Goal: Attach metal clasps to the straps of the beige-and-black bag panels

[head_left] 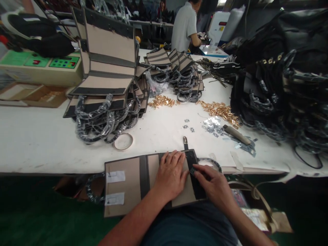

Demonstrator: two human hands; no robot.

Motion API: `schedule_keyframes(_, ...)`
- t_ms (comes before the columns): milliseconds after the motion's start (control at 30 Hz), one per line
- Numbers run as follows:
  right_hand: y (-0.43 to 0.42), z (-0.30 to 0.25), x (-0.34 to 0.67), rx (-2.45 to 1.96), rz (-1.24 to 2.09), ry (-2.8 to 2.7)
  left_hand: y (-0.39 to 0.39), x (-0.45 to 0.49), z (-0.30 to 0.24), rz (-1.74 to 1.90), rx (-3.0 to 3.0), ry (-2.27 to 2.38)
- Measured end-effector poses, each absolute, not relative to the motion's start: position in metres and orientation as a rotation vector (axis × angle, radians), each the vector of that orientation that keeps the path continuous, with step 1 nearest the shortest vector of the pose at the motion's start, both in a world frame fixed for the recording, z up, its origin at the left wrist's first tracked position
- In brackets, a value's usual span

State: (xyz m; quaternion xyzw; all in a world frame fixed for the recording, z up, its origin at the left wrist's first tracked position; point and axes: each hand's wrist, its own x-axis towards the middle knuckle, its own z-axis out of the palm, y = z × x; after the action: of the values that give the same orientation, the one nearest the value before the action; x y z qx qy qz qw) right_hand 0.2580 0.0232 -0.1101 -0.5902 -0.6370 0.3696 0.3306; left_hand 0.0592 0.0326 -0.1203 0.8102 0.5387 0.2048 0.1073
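A bag panel (pixel 128 184) of beige board with dark strips lies opened out at the table's front edge, partly over my lap. My left hand (pixel 170 176) rests flat on its middle, fingers stretched out. At the black strip (pixel 196 184) on its right side, my right hand (pixel 211 181) pinches a small metal plate (pixel 192 171) between thumb and finger, against the strip. A short strap with a metal clasp (pixel 185 141) sticks out from the panel's far edge. Plastic-wrapped handles (pixel 93 186) show at both sides, and white paper labels (pixel 115 176) on the left part.
Stacked bag panels (pixel 110 51) stand at the left, more bag pieces (pixel 179 68) behind. Gold fittings (pixel 220 111) and metal plates (pixel 214 125) lie right of centre near a tape ring (pixel 123 141). Black bags (pixel 269 92) pile up right. A person (pixel 183 27) works behind.
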Motion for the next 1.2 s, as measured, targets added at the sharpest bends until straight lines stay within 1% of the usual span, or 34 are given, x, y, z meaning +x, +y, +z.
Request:
schedule_keyframes(133,0.018,-0.122,0.251,-1.551,0.753,-1.769,0.032,0.059,-0.121,0.605,2.397,1.585)
schedule_keyframes(233,0.018,-0.123,0.253,-1.587,0.699,-1.854,0.032,0.059,-0.121,0.607,2.402,1.587)
schedule_keyframes(300,0.019,-0.121,0.257,-1.616,0.765,-1.845,0.032,0.059,-0.121,0.614,2.401,1.588)
schedule_keyframes(467,0.022,-0.112,0.263,-1.705,1.110,-1.602,0.032,0.059,-0.121,0.614,2.387,1.582)
schedule_keyframes(533,0.023,-0.111,0.262,-1.692,1.121,-1.602,0.032,0.059,-0.121,0.606,2.386,1.581)
schedule_keyframes(700,0.027,-0.116,0.258,-1.660,0.987,-1.747,0.032,0.059,-0.123,0.602,2.387,1.582)
schedule_keyframes(933,0.029,-0.119,0.265,-1.672,0.935,-1.912,0.032,0.060,-0.122,0.586,2.385,1.584)
schedule_keyframes(1067,0.028,-0.118,0.264,-1.697,0.800,-1.973,0.032,0.060,-0.122,0.588,2.384,1.583)
schedule_keyframes(1200,0.026,-0.118,0.261,-1.782,0.588,-2.041,0.033,0.060,-0.122,0.585,2.387,1.580)
